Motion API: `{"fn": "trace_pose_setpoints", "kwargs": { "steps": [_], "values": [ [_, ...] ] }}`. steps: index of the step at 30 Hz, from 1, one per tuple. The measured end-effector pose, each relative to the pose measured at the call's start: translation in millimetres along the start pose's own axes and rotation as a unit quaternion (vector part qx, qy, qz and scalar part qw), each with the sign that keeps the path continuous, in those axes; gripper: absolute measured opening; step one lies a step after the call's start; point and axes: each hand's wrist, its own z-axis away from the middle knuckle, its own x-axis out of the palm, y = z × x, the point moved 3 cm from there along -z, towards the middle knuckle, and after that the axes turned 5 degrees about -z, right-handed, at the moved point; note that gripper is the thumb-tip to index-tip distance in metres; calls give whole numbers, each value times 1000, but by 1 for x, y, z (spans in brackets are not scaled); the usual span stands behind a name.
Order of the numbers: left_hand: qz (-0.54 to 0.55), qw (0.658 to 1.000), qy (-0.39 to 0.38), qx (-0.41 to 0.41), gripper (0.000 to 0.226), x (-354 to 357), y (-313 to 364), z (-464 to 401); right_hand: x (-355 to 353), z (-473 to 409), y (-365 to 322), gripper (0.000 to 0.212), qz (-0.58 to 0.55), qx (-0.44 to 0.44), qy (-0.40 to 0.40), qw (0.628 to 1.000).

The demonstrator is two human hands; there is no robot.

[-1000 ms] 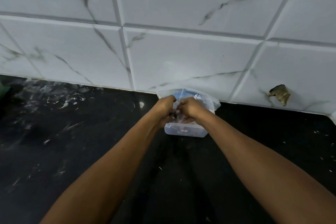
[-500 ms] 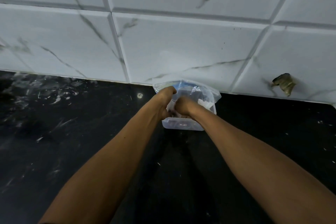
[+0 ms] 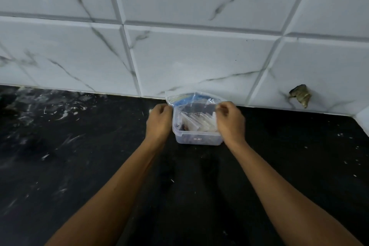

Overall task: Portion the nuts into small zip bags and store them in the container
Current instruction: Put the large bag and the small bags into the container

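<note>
Container (image 3: 198,139): one, small, clear plastic, rectangular with rounded corners, a small dark label on its near wall; it stands on the surface at the back, just in front of the wall.
Small zip bags (image 3: 196,121): several, packed on edge inside the container, leaning in a row; the exact count cannot be told, since they overlap and are blurred. They look clear to whitish; a dark patch shows low on the left side of the container.
Large bag (image 3: 190,100): one, clear plastic with a blue band near its top, standing over the far half of the container, its top edge stretched sideways between the two hands.
Left hand (image 3: 159,121): one, at the container's left side; its grip is closed, fingers curled, pinching the left edge of the large bag.
Right hand (image 3: 230,121): one, at the container's right side; its grip is closed too, thumb and fingers pinching the bag's right edge.
Surface (image 3: 69,166): one, black, flecked with white specks and smears.
Wall (image 3: 189,56): white marble-look tiles with grey veins; one chipped, brownish hole (image 3: 300,96) to the right of the container.
</note>
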Motion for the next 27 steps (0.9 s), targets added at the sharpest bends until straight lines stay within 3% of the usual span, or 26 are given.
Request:
{"fn": "trace_pose_setpoints", "kwargs": {
  "steps": [2, 4, 8, 11, 15, 27],
  "values": [
    [15, 1000, -17, -21, 25, -4, -17, 0, -23, 5, 13, 20, -62, 58, 75, 994],
    [64, 995, -57, -58, 37, -3, -29, 1, -32, 9, 30, 26, -119, 145, 89, 978],
    [142, 977, -117, -108, 66, 7, -38, 9, -20, 20, 65, 59, -270, 297, -14, 916],
    [180, 964, -162, -113, 73, 14, -37, 13, -13, 31, 67, 69, -342, 308, -85, 884],
    [201, 958, -177, -102, 74, 17, -32, 17, -12, 43, 59, 67, -346, 284, -154, 881],
    [205, 953, -209, -75, 73, 27, -32, 10, -9, 39, 63, 68, -333, 274, -166, 887]
  ]
}}
